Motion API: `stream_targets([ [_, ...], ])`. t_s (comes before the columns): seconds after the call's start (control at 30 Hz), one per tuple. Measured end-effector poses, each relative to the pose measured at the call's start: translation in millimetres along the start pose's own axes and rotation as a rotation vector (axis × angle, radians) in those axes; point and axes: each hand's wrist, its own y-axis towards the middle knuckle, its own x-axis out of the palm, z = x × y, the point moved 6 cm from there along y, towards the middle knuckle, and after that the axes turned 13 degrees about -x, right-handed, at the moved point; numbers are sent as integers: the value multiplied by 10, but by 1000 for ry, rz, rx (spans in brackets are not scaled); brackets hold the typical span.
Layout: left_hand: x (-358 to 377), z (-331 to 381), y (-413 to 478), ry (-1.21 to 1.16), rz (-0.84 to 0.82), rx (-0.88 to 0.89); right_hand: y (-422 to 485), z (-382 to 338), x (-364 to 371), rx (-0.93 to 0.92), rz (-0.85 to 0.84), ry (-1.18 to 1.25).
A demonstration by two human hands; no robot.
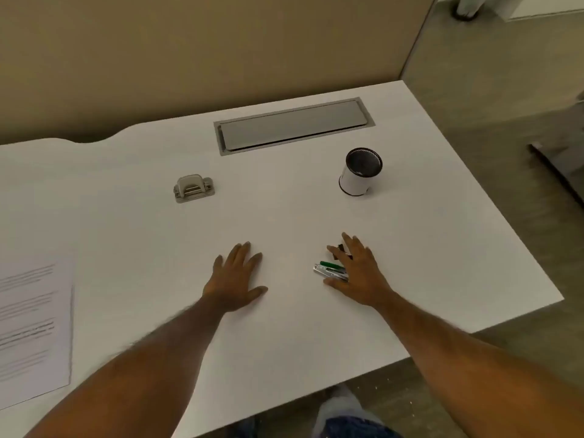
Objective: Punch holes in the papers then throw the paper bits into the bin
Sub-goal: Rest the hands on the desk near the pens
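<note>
Our left hand [235,276] lies flat and relaxed on the desk [126,248]. Our right hand [357,273], fingers spread and gripping nothing, partly covers a green stapler [330,269]. Farther off stand the hole punch [193,188] on the left and the bin [360,172] on the right.

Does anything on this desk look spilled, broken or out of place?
Nothing stands out. The hole punch, small bin and papers sit tidily on the desk. Only a green stapler lies partly under the right hand; a small dark item beside it is unclear.

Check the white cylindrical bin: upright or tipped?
Upright: the white cylindrical bin stands on its base, dark open mouth facing up.
</note>
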Motion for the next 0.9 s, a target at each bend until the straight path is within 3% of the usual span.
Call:
stream_targets([
  [0.17,-115,-2,284,14,72,-11,-37,-2,184,-4,26,-9],
  [0.37,-232,16,566,-42,142,-21,-45,-41,251,-61,246,-18],
  [0.9,-223,-157,659,-95,259,-147,842,-142,181,-167,281,5],
])
